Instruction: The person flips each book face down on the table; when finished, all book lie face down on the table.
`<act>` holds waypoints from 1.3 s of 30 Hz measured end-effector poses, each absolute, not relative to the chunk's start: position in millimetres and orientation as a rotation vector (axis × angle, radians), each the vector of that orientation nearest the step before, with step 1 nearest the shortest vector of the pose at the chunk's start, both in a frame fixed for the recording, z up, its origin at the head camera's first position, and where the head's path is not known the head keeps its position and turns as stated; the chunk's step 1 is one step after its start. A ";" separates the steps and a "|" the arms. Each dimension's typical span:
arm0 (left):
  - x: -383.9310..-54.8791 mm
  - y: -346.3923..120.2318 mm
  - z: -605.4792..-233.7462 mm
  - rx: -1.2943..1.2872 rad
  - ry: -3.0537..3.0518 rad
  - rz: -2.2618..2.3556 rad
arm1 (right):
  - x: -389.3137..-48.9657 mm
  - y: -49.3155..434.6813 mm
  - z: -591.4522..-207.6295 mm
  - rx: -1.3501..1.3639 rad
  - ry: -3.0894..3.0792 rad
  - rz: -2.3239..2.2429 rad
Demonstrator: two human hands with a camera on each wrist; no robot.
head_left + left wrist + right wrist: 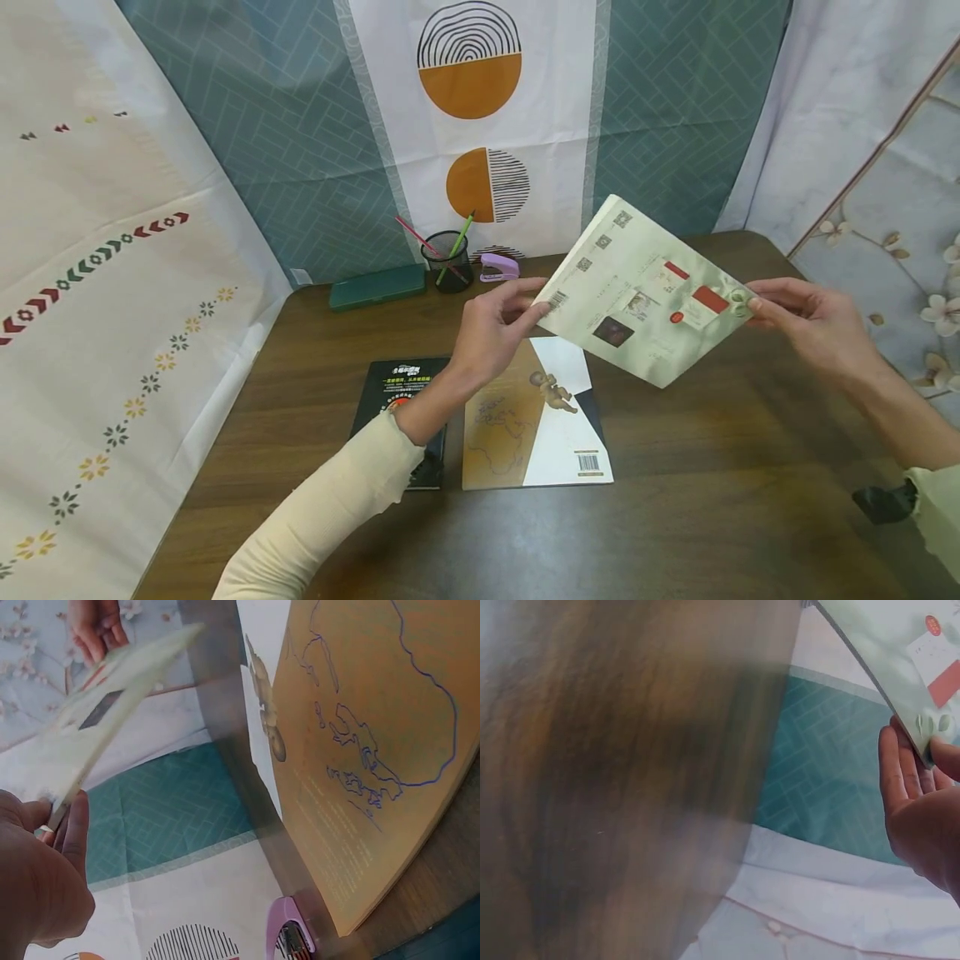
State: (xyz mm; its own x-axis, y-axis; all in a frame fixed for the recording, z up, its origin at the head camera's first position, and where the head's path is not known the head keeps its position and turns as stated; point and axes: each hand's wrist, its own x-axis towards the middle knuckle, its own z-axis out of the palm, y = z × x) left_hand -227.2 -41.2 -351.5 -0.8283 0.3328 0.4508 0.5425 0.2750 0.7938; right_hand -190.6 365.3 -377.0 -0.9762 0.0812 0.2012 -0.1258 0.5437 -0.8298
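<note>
A pale green book point(637, 292) is held up in the air over the table, tilted cornerwise, its printed back with a barcode facing the head camera. My left hand point(498, 325) pinches its left corner between thumb and fingers. At the opposite corner my right hand point(817, 329) grips it, thumb on the printed face and fingers behind, as the right wrist view shows. Beneath the left arm lie a brown and white book point(498, 433) with a cherub figure and, to its left, a black book point(408, 375) partly covered by that forearm.
Along the back of the wooden table point(712, 517) stand a dark green case point(377, 287), a black mesh pen holder point(453, 271) with a red and a green pencil, and a lilac stapler point(499, 267). Fabric hangings point(300, 150) enclose the table behind and at both sides.
</note>
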 end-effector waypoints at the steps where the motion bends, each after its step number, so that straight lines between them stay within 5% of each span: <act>1: -227.3 -41.5 -351.8 -0.813 -2.330 -1.622 | -191.3 364.3 -375.1 0.046 -2.545 1.427; 39: -215.1 -51.6 -367.6 -0.645 -2.397 -1.964 | -196.7 355.2 -342.4 0.107 -2.467 1.553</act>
